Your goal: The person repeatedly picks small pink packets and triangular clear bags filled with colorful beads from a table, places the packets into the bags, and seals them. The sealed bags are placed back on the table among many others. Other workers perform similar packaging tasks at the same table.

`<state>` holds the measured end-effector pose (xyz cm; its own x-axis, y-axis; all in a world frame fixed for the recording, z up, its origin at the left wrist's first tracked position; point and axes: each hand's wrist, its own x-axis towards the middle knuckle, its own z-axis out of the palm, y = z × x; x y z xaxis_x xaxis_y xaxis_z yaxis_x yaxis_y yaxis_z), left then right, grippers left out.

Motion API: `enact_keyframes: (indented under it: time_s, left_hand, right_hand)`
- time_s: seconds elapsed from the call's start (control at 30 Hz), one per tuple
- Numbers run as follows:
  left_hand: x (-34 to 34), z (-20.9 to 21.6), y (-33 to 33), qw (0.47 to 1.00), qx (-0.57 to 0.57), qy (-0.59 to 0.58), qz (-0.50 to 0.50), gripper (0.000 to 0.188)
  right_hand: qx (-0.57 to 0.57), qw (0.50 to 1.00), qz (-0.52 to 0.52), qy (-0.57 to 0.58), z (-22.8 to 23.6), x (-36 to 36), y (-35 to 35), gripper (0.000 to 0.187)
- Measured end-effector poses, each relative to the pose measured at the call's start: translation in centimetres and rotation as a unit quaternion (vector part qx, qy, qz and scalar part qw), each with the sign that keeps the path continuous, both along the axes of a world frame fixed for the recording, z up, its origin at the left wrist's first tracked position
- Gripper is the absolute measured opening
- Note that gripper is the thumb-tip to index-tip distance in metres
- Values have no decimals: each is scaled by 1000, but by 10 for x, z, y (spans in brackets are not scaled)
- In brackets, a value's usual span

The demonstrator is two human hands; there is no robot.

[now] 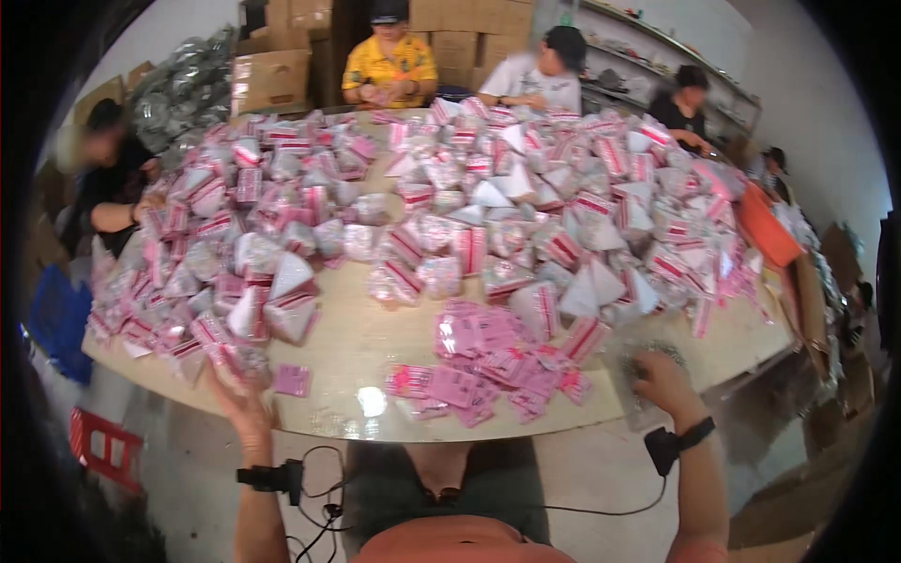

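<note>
At the left of the near table edge, my left hand (242,403) has its thumb and fingers around the lower end of a clear plastic bag with a pink label (228,358), which leans against the heap of similar bags. On the right, my right hand (663,380) is bent over a clear shallow tray (627,389) holding small greyish pieces. Its fingers are curled in, and what they hold, if anything, is hidden. Between my hands lies a loose pile of pink printed cards (479,371). One single pink card (292,380) lies close to my left hand.
A large heap of filled bags (469,249) with pink-and-white labels covers much of the wooden table (347,375). Several people sit around it. An orange basket (768,225) is at the right edge, a red stool (105,448) and a blue container (58,319) at the left.
</note>
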<state>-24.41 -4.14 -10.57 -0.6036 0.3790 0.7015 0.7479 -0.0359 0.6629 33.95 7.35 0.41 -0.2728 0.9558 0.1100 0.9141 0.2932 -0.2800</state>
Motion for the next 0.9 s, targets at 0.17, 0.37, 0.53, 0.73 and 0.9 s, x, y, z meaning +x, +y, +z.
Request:
enact_keyframes:
  time_s: [0.17,0.37,0.53,0.73,0.9]
  left_hand:
    - [78,58,-8,954,-155,239,-99,51]
    - [124,58,21,901,-202,162,-348,36]
    - [141,61,53,904,-252,161,-306,31]
    - [140,67,68,876,-330,141,-322,10]
    - [150,83,60,915,-293,43,-274,5]
  right_hand:
    - [11,999,-41,29,-5,4,5,15]
    - [41,993,-33,103,-8,18,13,9]
    - [-16,974,-105,200,11,22,13,8]
    - [44,971,-75,222,12,44,21,7]
    - [0,933,-125,338,41,30,11,8]
